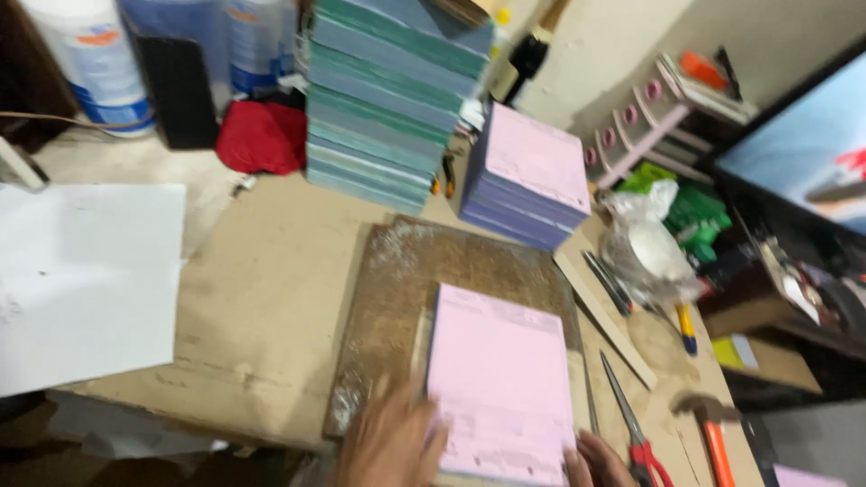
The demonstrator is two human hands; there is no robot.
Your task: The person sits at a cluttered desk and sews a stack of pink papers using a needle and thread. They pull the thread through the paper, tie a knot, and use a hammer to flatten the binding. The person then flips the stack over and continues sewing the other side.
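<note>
On worn board point(397, 271), 2 hands point(390, 444) pressing pink pad point(502, 383)

Both hands rest on a pink pad point(502, 383) lying on a brown board point(406, 271): left hand point(390, 444) at its near left edge, right hand point(597, 460) at its near right corner. Scissors point(631, 424) lie just right.

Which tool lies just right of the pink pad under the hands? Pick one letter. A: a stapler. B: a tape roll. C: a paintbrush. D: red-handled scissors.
D: the red-handled scissors lie on the table just right of the pink pad, which the left hand and right hand touch at its lower edge.
</note>
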